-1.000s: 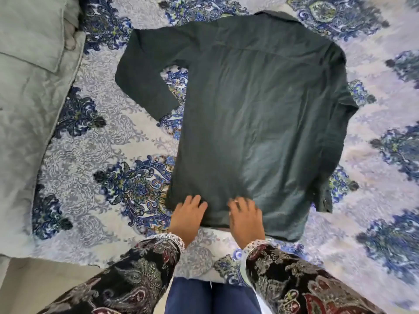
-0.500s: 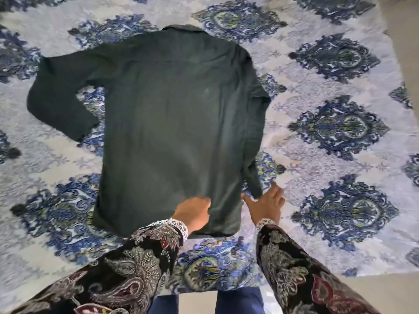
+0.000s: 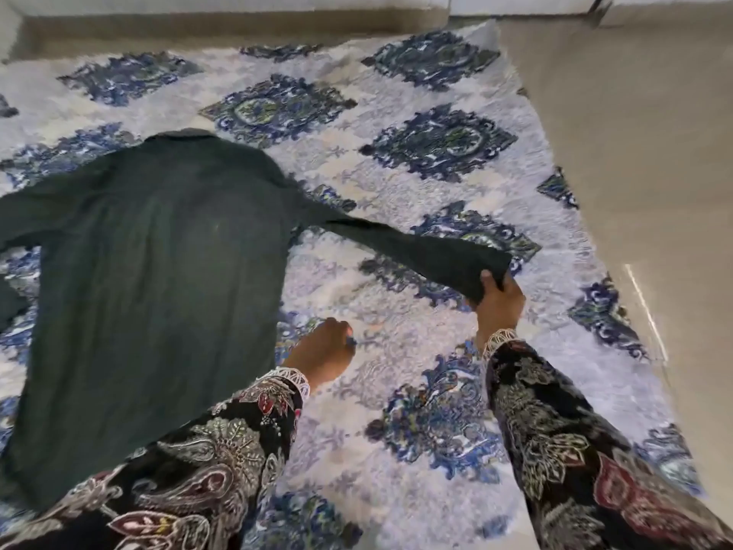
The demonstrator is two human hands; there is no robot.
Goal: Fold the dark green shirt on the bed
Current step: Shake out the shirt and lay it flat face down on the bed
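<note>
The bed [image 3: 416, 351] carries a blue and white patterned cover. The dark green shirt [image 3: 158, 295] lies flat on its left part, collar at the far side. Its right sleeve [image 3: 400, 248] stretches to the right, where the right hand [image 3: 500, 299] pinches the cuff. The left hand [image 3: 323, 353], fingers curled and holding nothing, hangs just beside the shirt's right edge.

Right sleeve [image 3: 400, 248] of the dark green shirt [image 3: 158, 295] no longer lies folded along the shirt's side; it is now pulled out straight toward 3 o'clock across the bed [image 3: 396, 160]. Right hand [image 3: 497, 301], half a second ago flat on the bed by the shirt's hem corner, now grips the cuff end. Left hand [image 3: 323, 353] is off the hem, now over the bedcover at the shirt's 3 o'clock edge, fingers curled, touching no cloth. View has swung right; shirt sits toward 9 o'clock in frame.
</note>
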